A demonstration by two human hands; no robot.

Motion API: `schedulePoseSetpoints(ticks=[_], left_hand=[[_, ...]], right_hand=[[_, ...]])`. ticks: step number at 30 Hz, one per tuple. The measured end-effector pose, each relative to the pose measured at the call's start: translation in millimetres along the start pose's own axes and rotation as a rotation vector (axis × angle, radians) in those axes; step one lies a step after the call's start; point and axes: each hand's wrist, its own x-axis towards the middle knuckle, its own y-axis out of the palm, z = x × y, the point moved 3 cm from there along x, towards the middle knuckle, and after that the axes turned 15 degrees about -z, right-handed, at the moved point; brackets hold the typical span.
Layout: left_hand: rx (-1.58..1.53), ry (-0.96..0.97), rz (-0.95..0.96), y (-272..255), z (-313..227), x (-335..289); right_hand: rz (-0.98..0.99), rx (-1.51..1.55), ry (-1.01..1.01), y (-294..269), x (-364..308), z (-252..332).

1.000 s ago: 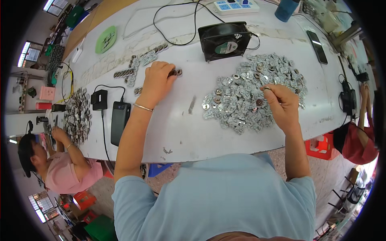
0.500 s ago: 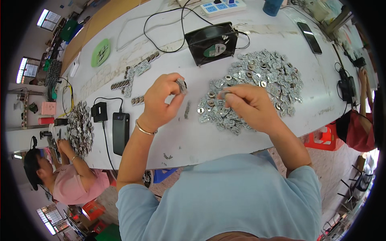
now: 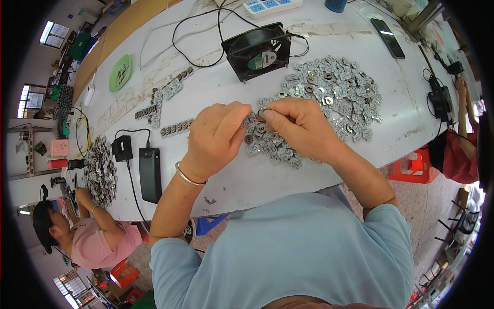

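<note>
My left hand (image 3: 213,135), a bangle on its wrist, is closed around small silvery metal pieces (image 3: 249,121) that show at its fingertips. Between thumb and fingers of my right hand (image 3: 304,127) is pinched a small round metal piece (image 3: 263,112), right beside the pieces in the left hand; whether they touch I cannot tell. Behind and under my right hand spreads a heap of small metal parts (image 3: 342,92), some with dark round centres. Left of my left hand, similar parts stand in a short row (image 3: 177,127), with more rows (image 3: 146,112) beyond it.
A black fan (image 3: 257,51) stands beyond my hands. At left lie a black power bank (image 3: 150,175) and a green dish (image 3: 120,73); at far right, a phone (image 3: 387,38). Cables and a power strip (image 3: 270,7) lie at the back. A person in pink (image 3: 100,239) works at left.
Both hands have come together, the left moving right and the right moving slightly left with its round piece. The view has shifted a little, and the near row beside my left hand shows more fully.
</note>
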Motion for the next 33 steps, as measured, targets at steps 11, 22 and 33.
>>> schedulePoseSetpoints(ticks=[11, 22, 33], left_hand=[[-0.008, -0.013, 0.120, 10.3, -10.0, 1.5], [-0.271, -0.546, 0.543, 9.2, 1.1, 24.3], [-0.644, -0.743, 0.668, 5.3, 3.0, 16.3]], right_hand=[[0.153, 0.022, 0.143, 4.1, 4.2, -21.4], [0.117, -0.213, -0.235, -12.8, 7.6, 2.3], [0.373, 0.198, 0.258, -10.9, 4.3, -2.4]])
